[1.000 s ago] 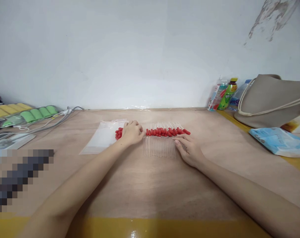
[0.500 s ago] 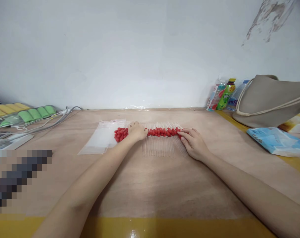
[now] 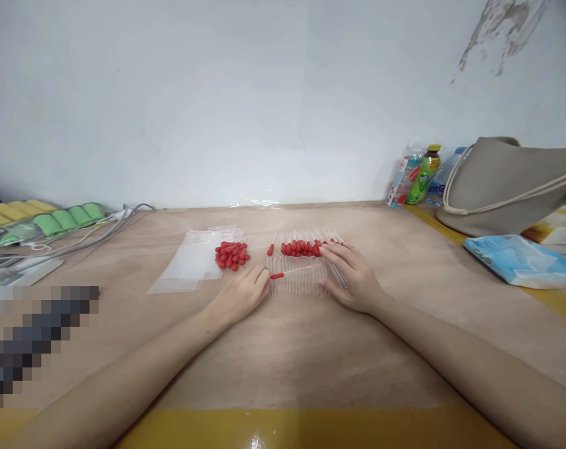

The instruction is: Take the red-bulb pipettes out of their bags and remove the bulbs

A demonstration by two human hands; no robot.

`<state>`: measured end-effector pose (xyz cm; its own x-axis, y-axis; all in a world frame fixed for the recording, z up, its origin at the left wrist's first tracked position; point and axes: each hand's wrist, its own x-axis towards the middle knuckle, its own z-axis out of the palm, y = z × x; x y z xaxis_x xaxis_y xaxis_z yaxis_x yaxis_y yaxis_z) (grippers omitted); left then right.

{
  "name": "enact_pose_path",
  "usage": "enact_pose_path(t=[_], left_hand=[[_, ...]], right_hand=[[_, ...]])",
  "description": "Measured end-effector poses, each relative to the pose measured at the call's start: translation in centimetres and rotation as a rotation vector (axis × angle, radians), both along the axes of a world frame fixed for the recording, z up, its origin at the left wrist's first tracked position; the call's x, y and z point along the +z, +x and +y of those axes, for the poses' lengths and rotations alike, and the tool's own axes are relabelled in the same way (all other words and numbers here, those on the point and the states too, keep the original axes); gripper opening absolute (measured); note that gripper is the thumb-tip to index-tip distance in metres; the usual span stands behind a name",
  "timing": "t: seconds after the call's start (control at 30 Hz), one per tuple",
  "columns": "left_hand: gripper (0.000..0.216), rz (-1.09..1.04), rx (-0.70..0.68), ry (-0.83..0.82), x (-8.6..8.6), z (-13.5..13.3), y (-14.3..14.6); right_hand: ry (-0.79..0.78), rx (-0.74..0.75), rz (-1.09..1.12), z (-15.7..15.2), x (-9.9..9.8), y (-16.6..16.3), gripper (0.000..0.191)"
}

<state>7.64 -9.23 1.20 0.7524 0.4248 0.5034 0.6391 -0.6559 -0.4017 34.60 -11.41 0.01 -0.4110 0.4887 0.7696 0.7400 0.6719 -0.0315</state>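
Between the fingertips of my left hand (image 3: pixel 245 290) is a dropper (image 3: pixel 277 275) with a red bulb and thin clear tube pointing right. It lies over a row of clear tubes (image 3: pixel 295 284) on the table. My right hand (image 3: pixel 358 277) rests at the right end of that row, thumb and fingers apart, fingertips touching the red-bulbed droppers (image 3: pixel 302 248) lined up behind. Its fingers hide the end of the line. A single dropper (image 3: pixel 270 249) lies apart, left of the line. A heap of red bulbs (image 3: pixel 231 254) sits left, beside clear plastic bags (image 3: pixel 184 265).
Grey cables (image 3: pixel 110 231) and packs of yellow and green rolls (image 3: pixel 68 218) are at the left. Bottles (image 3: pixel 423 174), a grey-beige bag (image 3: pixel 502 181) and a blue-white packet (image 3: pixel 521 262) stand or lie at the right. A white wall (image 3: pixel 264 106) closes off the back.
My left hand has moved from the bulbs down toward me and now has a dropper in its fingers. My right hand has shifted left, over the tubes' right end.
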Motion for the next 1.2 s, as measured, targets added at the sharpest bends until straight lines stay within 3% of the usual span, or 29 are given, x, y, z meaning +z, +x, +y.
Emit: enact_pose_path(t=[0.1, 0.33, 0.53, 0.6, 0.73, 0.93, 1.2], left_hand=[[0.020, -0.013, -0.060, 0.006, -0.5, -0.2, 0.1], [0.015, -0.072, -0.186, -0.048, -0.4, -0.2, 0.7], [0.009, -0.191, -0.283, -0.031, -0.8, -0.4, 0.9], [0.008, -0.255, -0.284, -0.065, -0.8, -0.6, 1.2], [0.028, -0.259, -0.236, -0.146, -0.4, -0.6, 1.9], [0.018, -0.210, -0.307, -0.195, -0.2, -0.4, 2.5], [0.018, -0.136, -0.275, -0.221, 0.3, -0.6, 2.4]], right_hand=[[0.008, 0.061, -0.085, -0.6, 0.2, -0.9, 0.052], [0.065, 0.039, -0.091, -0.6, -0.2, -2.6, 0.024], [0.024, 0.060, -0.097, -0.2, -0.7, -3.1, 0.019], [0.011, 0.090, -0.099, -0.1, -0.8, -3.2, 0.019], [0.017, 0.170, -0.094, 0.0, -1.0, -3.3, 0.021], [0.031, 0.257, -0.052, -0.2, -0.8, -3.8, 0.021], [0.079, 0.289, -0.049, -0.5, -0.5, -4.1, 0.017]])
